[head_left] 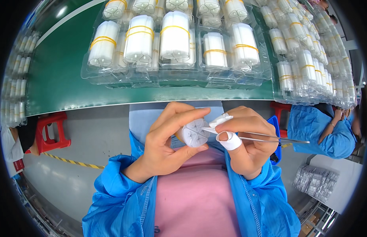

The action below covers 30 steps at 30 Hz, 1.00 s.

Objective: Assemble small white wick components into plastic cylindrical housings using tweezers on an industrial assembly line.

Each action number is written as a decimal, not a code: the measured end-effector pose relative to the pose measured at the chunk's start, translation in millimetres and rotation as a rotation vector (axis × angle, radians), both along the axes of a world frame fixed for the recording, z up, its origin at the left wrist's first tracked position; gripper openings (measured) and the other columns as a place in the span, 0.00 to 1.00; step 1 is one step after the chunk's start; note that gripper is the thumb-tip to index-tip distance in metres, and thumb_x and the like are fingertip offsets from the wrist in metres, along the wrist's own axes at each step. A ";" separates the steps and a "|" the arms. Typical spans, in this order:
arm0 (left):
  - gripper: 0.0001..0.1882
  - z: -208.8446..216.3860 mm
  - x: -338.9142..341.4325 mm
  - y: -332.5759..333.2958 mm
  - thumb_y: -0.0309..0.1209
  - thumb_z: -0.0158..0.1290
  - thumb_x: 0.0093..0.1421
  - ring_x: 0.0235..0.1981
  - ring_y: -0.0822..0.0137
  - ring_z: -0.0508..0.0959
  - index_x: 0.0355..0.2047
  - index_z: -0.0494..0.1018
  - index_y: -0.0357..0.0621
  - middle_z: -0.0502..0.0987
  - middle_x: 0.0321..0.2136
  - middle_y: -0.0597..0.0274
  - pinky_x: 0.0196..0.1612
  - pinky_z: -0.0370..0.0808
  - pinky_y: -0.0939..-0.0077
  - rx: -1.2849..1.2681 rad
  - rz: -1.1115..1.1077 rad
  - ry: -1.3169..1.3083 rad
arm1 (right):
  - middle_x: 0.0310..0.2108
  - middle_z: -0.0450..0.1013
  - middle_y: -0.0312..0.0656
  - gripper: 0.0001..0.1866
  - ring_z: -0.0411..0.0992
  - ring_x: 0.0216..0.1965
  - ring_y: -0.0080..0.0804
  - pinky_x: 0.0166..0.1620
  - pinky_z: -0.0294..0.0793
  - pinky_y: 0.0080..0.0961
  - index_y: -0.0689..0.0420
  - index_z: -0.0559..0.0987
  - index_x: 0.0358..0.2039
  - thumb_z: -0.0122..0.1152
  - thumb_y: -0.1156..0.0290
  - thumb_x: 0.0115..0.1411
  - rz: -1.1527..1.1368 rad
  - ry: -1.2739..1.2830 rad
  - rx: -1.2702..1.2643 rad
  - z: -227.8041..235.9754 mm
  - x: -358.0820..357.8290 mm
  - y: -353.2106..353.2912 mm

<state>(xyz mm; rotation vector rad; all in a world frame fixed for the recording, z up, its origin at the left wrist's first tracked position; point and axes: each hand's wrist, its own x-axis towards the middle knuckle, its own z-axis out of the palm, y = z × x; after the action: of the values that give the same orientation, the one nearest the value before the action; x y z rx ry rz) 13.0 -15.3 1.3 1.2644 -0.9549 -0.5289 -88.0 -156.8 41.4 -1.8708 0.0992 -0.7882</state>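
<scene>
In my left hand [163, 144] is a bundle of white tubes [195, 134], gripped between thumb and fingers. Its end faces up and shows several rounded sections pressed together. My right hand [250, 136] is closed on metal tweezers [266, 138], whose pointed tips meet the right edge of the bundle's end. Whether the tips pinch anything is too small to tell. White wraps cover the right thumb [229, 141] and forefinger [221, 119]. Above both hands, a clear plastic tray [175, 77] on the table holds similar white bundles with yellow rubber bands.
The green table [57, 75] ends just beyond my hands. More bundles in clear trays are stacked at the right [306, 75] and far left [18, 87]. A red stool [53, 132] stands at left. At right, a person in a blue sleeve [322, 130] sits by the table.
</scene>
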 end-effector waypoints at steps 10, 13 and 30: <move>0.29 -0.2 -0.4 1.2 0.21 0.59 0.48 0.41 0.63 0.71 0.53 0.66 0.32 0.67 0.42 0.54 0.45 0.68 0.75 -0.048 -0.073 0.058 | 0.28 0.76 0.45 0.09 0.75 0.28 0.36 0.30 0.74 0.24 0.61 0.80 0.29 0.66 0.80 0.43 0.034 -0.001 -0.154 2.9 1.4 -7.4; 0.31 -2.4 0.2 -0.8 0.19 0.56 0.49 0.44 0.60 0.71 0.55 0.63 0.32 0.66 0.44 0.54 0.50 0.67 0.72 -0.060 -0.098 0.064 | 0.29 0.76 0.46 0.10 0.76 0.29 0.36 0.31 0.75 0.24 0.62 0.80 0.30 0.66 0.80 0.43 -0.013 -0.033 -0.142 -0.1 1.7 -8.7; 0.30 -2.1 -11.7 -6.5 0.12 0.56 0.41 0.36 0.63 0.72 0.49 0.70 0.35 0.68 0.38 0.53 0.37 0.71 0.77 0.052 0.165 -0.126 | 0.27 0.76 0.47 0.09 0.76 0.27 0.36 0.31 0.74 0.23 0.64 0.79 0.29 0.67 0.80 0.45 -0.053 -0.085 0.030 -6.7 0.2 8.5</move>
<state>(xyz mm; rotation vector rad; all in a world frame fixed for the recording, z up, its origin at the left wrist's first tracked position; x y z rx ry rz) 1.3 -21.8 -0.8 1.4230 -0.9360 -0.3498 -87.8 -148.3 34.7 -1.8101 0.1067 -0.8969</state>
